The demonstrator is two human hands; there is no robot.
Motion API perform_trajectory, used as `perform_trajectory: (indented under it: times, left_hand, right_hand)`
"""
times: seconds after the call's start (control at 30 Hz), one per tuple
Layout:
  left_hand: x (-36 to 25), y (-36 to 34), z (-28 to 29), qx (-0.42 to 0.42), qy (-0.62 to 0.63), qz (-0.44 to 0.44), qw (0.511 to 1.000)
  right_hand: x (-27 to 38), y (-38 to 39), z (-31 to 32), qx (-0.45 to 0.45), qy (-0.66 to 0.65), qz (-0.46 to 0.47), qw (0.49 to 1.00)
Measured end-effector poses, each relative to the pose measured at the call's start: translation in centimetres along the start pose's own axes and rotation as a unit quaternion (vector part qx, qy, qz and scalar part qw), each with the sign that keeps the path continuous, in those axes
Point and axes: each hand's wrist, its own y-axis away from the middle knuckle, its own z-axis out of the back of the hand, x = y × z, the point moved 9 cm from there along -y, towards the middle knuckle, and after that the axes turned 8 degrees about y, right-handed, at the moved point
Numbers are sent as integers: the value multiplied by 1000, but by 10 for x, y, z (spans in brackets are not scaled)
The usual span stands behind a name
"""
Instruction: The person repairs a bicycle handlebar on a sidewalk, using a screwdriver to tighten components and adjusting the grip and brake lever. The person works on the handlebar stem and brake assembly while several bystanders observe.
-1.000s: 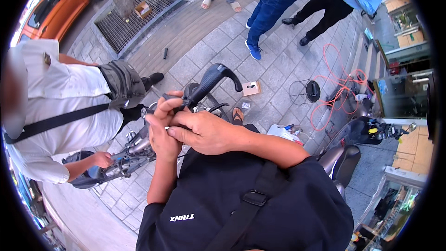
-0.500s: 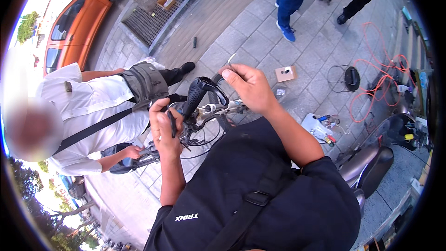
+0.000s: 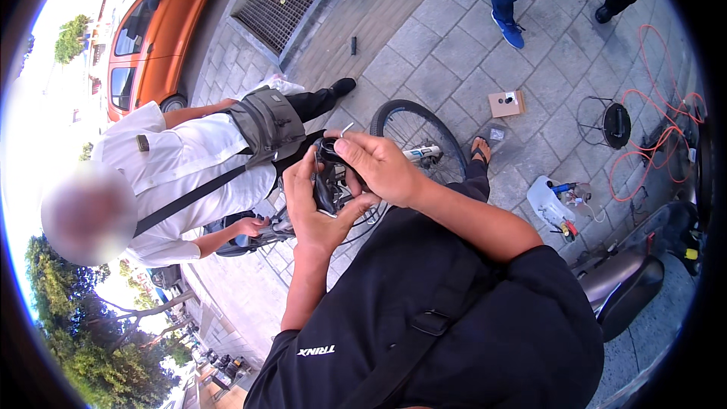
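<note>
My left hand is curled around a dark, glossy bicycle part in front of my chest. Its fingers hide most of that part. From the right, my right hand meets it, thumb and fingers closed, with the bent silver tip of a hex key sticking out past them. A black curved piece shows between the two hands. Below lies a bicycle, its front wheel showing beyond my right hand and its handlebar area largely covered by my hands.
A person in a white shirt stands at left, one hand at the bicycle. On the paving are a cardboard box, a plastic container of tools, an orange hose and a black reel. A scooter seat is at right.
The view has shifted, uncovering the front wheel and a sandalled foot. My hands, apart before, have come together over the black part, the hex key staying in my right hand.
</note>
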Motion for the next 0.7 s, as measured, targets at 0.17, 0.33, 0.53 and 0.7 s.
perform_trajectory:
  times: [0.17,0.33,0.53,0.7]
  left_hand:
    - [10,-3,1,24,-34,-24,999]
    - [12,3,7,-6,-22,-14,1000]
    - [3,-12,-6,-39,35,-66,996]
    - [-13,-15,-9,-7,-27,-41,999]
  right_hand:
    - [-8,-5,-6,-11,-38,-19,999]
    - [-12,-9,-10,0,-52,10,999]
    - [-26,-33,13,-24,-15,21,999]
    - [-11,-19,29,-57,35,-2,998]
